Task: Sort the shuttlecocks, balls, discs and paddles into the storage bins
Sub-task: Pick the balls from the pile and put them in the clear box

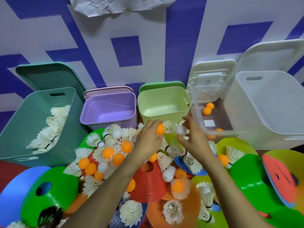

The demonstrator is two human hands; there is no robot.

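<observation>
My left hand [148,139] grips an orange ball [160,129] just in front of the light green bin [164,102]. My right hand [192,137] pinches a white ball [180,130] beside it. Below both hands lies a heap of white shuttlecocks [97,140], orange balls [108,152], white balls [167,175] and coloured discs [148,183]. The teal bin [19,116] at the left holds several shuttlecocks. The clear bin [220,119] holds a few orange balls [208,108]. The purple bin [108,109] has nothing in it.
A large white bin [266,112] stands at the far right. Lids lean against the blue and white wall behind the bins. A red paddle [281,176] lies on a green disc [250,185] at the right. A blue and a green disc [54,191] lie at the lower left.
</observation>
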